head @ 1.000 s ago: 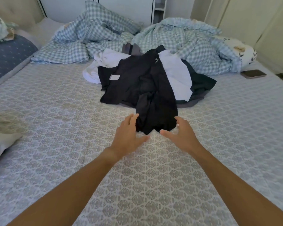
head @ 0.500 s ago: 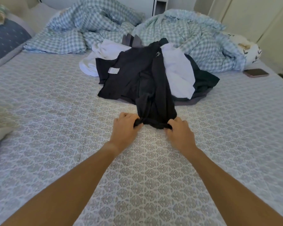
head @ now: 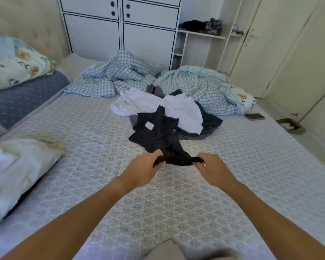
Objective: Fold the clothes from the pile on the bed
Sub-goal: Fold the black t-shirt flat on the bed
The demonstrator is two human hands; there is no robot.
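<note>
Black garment (head: 158, 132) runs lengthwise away toward the pile (head: 176, 109); left hand (head: 144, 167) & right hand (head: 211, 168) each pinch its near hem, equally close.

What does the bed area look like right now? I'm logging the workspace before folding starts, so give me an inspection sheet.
Surface: bed sheet, patterned, lightly wrinkled.
Job's things: black garment partly on the clothes pile.
Clutter: checked duvet, phone, pillow.
Grippers: left hand and right hand each hold the garment's near edge in a grip.
Cables: nothing seen.
Surroundings: white cabinet, open shelf holding dark items.
</note>
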